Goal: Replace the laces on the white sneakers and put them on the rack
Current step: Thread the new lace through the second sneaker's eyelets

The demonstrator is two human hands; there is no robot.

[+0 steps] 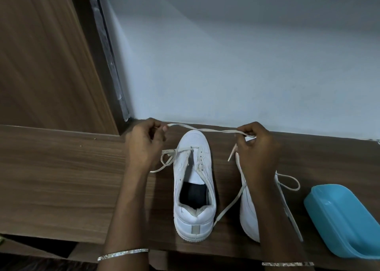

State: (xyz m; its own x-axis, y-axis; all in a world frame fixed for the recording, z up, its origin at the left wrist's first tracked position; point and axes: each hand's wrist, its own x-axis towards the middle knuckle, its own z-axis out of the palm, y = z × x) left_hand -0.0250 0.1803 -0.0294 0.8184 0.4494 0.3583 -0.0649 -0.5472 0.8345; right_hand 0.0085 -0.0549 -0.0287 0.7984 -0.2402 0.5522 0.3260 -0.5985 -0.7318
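Hands: left hand (144,145) and right hand (257,149) are held apart at the far side of the tabletop (61,178). Each pinches one stretch of a pale lace (205,129) between curled fingers and thumb. The lace runs nearly taut between them, passing over the toe of the near sneaker (193,188). A short tipped end hangs down from the right hand.

Near sneaker: white, upright on its sole, heel toward the camera and toe toward the wall, between the two forearms. A threaded lace (167,157) crosses its lowest eyelets only, and its loose ends are bunched under the left hand. The upper eyelets are unlaced.

Second sneaker (248,215): white, just right of the first and largely hidden by the right forearm. A lace loop (292,181) lies beside it, and another strand trails toward the near sneaker's heel. I cannot tell which lace that strand belongs to.

Surface and room: brown wood-grain tabletop butting against a pale wall (226,65). A tall wood panel (41,55) stands at the left.

Around: a blue plastic tray (339,215) lies at the right, near the second sneaker. There is a bangle (123,254) on each wrist.

Edges: the tabletop's near edge runs just behind the heels. Bare wood extends left of the left forearm.
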